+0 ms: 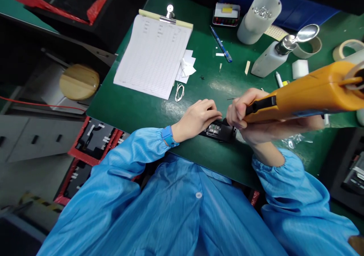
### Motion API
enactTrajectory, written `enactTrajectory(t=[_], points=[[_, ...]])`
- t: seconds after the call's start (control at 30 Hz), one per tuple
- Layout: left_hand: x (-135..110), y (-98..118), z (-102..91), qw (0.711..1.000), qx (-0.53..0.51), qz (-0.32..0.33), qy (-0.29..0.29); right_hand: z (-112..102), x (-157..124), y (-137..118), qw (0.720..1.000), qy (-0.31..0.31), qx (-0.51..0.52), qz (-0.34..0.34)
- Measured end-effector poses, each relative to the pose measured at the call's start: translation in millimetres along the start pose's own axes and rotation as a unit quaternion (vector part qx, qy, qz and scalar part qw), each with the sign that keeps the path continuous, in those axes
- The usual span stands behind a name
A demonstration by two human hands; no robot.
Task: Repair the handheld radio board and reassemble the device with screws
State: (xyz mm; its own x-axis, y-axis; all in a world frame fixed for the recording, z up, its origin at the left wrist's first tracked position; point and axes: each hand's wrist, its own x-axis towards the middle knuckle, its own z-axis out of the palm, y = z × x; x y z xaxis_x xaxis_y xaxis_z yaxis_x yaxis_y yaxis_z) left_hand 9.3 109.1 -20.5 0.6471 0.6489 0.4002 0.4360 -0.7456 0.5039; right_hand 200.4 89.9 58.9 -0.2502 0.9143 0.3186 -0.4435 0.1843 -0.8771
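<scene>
A small black electronic device (227,133) with an open recess showing metal parts lies near the front edge of the green table. My left hand (196,118), with a blue wrist strap (168,135) at the cuff, has its fingers closed on the device's far left side. Wrapped in my right hand (256,131) is an orange electric screwdriver (309,91), its black lever toward me. The tool's nose points down at the device's right part; its tip is hidden behind my fingers.
A clipboard with printed sheets (155,58) lies at the left, near a coiled white cord (179,92). Farther back are a blue pen (221,43), a white cup of screws (257,21) and a dispenser bottle (269,60). Tape rolls (339,53) stand at the right.
</scene>
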Motion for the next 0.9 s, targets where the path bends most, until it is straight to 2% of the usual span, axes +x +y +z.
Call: enactTrajectory(t=[0.1, 0.27, 0.43, 0.57, 0.63, 0.8, 0.9], points=[[0.6, -1.1, 1.0, 1.000, 0.021, 0.008, 0.016, 5.3, 3.8, 0.2, 0.998, 0.056, -0.002, 0.006], [4.1, -4.4, 2.7, 0.997, 0.063, 0.003, 0.039, 10.3, 23.9, 8.4, 0.991, 0.119, 0.010, -0.059], [6.5, -8.3, 1.8, 0.997, 0.043, 0.015, 0.065, 7.2, 26.8, -10.7, 0.994, 0.102, -0.009, -0.035], [7.2, -8.1, 0.0, 0.998, 0.009, 0.021, 0.059, 4.7, 21.0, -28.8, 0.994, 0.069, -0.005, -0.088], [7.1, -7.1, -0.9, 0.998, -0.009, 0.029, 0.063, 4.9, 19.8, -33.7, 0.995, 0.050, -0.008, -0.090], [6.0, -4.0, -2.2, 0.995, -0.028, 0.046, 0.082, 10.2, 18.3, -42.9, 0.995, 0.067, -0.025, -0.073], [5.8, -2.2, -3.3, 0.996, -0.009, 0.044, 0.072, 15.1, 17.5, -48.7, 0.995, 0.062, -0.043, -0.066]])
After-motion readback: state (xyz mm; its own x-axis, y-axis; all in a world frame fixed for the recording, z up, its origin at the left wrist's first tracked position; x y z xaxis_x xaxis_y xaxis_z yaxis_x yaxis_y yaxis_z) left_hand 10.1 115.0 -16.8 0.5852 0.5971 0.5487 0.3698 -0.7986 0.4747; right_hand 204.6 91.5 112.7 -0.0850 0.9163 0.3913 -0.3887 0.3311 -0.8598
